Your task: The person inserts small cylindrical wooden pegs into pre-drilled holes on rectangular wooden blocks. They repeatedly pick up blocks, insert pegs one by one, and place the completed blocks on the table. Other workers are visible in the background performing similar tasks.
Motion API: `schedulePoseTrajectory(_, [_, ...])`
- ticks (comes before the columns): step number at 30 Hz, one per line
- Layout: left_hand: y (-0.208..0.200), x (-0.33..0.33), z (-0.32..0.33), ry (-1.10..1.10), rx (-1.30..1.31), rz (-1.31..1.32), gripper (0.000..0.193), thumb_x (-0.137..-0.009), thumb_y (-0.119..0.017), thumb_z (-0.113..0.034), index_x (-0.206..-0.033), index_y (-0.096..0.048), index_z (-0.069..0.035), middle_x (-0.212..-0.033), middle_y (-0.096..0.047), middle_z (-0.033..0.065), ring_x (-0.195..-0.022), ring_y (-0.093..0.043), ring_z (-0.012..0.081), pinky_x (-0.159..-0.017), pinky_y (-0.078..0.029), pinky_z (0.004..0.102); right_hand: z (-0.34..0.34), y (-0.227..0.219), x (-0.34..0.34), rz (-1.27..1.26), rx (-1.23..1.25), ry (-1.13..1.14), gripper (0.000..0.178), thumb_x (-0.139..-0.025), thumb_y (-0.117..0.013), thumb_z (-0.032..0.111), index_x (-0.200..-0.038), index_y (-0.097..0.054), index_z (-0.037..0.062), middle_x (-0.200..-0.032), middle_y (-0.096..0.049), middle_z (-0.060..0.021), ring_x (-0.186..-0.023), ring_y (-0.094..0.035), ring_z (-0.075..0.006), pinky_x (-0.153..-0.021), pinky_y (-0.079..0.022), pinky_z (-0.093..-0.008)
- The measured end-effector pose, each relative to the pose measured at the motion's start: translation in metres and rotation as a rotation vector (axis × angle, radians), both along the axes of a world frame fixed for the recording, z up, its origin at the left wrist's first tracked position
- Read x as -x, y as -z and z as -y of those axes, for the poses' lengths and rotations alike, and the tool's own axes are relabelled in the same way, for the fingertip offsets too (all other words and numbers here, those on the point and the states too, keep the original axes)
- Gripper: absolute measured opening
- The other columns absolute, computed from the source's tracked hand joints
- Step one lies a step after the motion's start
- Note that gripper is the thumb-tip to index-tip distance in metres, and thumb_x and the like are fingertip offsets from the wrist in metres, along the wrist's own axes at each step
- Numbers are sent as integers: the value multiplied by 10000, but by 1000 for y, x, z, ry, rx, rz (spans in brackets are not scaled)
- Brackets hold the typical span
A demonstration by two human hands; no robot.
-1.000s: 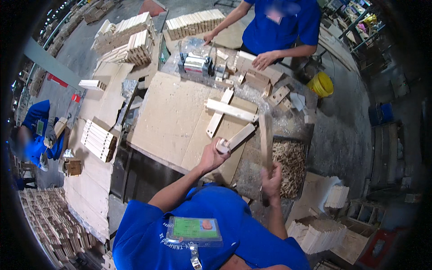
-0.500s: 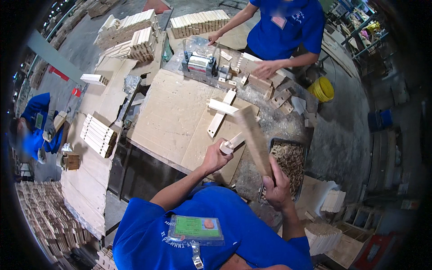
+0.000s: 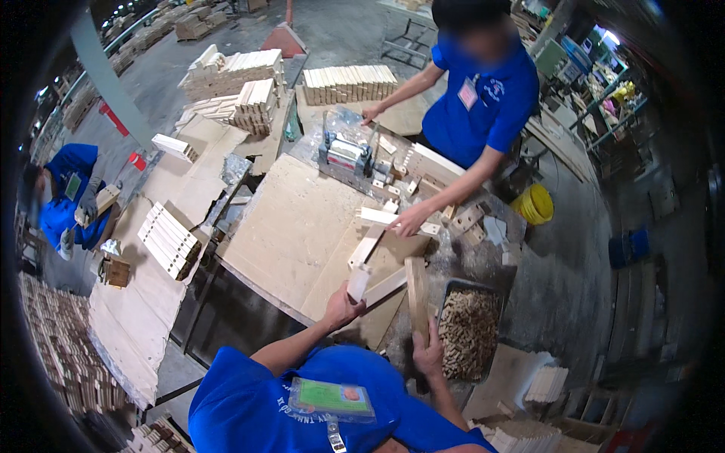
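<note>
Dowel tray (image 3: 474,285) beside right hand (image 3: 429,349), fingers closed round wooden bar (image 3: 416,294); left hand (image 3: 343,308) pinching pale block (image 3: 359,282); co-worker's hand (image 3: 410,220) partly covering crossed strips (image 3: 368,246).

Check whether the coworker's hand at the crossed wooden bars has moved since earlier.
Yes. Against the grey machine, the coworker's hand has come left and toward the camera, from the wooden blocks to the crossed bars.

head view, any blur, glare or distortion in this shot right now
Head view: black corners and bent edges from the fisheye; head view: glare from a bright light at upper right; head view: blur over the co-worker's head, dark shade beneath the workbench; head view: wooden bar in the right hand readable.
</note>
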State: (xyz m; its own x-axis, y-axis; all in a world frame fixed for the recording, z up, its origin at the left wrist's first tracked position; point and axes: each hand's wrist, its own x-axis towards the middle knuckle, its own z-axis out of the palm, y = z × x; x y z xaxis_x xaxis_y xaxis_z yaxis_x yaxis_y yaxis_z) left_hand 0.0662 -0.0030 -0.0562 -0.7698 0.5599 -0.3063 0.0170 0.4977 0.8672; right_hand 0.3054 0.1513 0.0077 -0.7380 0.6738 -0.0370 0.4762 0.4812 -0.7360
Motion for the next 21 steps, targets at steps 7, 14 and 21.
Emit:
schedulePoseTrajectory(7, [7,66,15,-308,87,-147,649,-853,-791,-318,-1350,-542,17,-1148,-725,306,-1087,-718,473,-948,-578,545,33,103,-32,241,147,320,691,-1004,-702,363,-1554,-467,17,-1394,-637,-311,-1278,-623,-491,-1066,-500,-519])
schedulePoseTrajectory(14, [-10,156,7,-212,102,-202,802,-868,-801,-379,-1512,-500,-6,-1383,-609,325,-1309,-597,460,-1124,-479,529,28,132,-2,276,-180,353,746,-978,-740,361,-1565,-446,7,-1429,-589,-338,-1290,-592,-514,-1056,-484,-554])
schedulePoseTrajectory(21, [-17,217,170,-199,168,-591,689,-869,-834,-339,-1450,-599,-54,-1383,-627,237,-1320,-569,419,-1163,-450,510,19,135,32,513,-154,316,830,-967,-734,275,-1640,-334,-3,-1427,-522,-393,-1313,-536,-559,-1108,-459,-569])
